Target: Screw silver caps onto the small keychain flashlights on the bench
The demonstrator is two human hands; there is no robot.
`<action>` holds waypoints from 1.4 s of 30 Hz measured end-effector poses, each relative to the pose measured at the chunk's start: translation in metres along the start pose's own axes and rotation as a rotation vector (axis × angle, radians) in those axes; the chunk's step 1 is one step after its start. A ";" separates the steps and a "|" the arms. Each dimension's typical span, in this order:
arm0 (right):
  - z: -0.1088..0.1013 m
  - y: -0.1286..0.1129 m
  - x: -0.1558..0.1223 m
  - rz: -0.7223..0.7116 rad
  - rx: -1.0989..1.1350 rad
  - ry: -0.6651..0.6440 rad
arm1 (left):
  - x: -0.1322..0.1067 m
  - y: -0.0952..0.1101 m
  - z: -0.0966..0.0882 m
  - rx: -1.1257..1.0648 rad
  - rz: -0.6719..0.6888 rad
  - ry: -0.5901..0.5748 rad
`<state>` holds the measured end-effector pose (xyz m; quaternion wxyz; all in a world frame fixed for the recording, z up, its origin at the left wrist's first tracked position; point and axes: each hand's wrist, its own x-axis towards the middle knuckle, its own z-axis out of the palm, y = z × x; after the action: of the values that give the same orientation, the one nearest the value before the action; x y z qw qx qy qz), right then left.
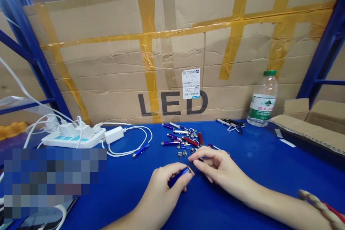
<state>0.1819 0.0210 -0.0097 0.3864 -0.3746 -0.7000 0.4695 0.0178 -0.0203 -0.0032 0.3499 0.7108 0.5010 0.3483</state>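
Note:
My left hand (168,183) is closed around a small blue penlight (179,177), its end showing between thumb and forefinger. Just to the right and a little higher, my right hand (215,163) has thumb and forefinger drawn close together. Whatever sits between those fingertips is too small to make out. Beyond both hands lies a loose pile of purple, red and silver penlights (170,143), mixed with metal clips (192,133) and small metal end pieces (180,154). Another blue penlight (140,150) rests by a white cable on the left.
A white power strip (72,141) with plugs, a charger (114,135) and cables occupies the left. At the back right are black and silver penlights (231,124), a water bottle (262,102) and an open carton (312,129). A large cardboard sheet (115,79) stands behind the blue table (121,187).

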 end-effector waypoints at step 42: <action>0.002 -0.002 -0.002 0.080 -0.083 0.003 | 0.000 -0.002 0.002 0.033 0.012 0.000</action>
<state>0.1807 0.0182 -0.0083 0.3525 -0.4188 -0.7028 0.4543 0.0183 -0.0206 -0.0054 0.3360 0.7194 0.5024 0.3423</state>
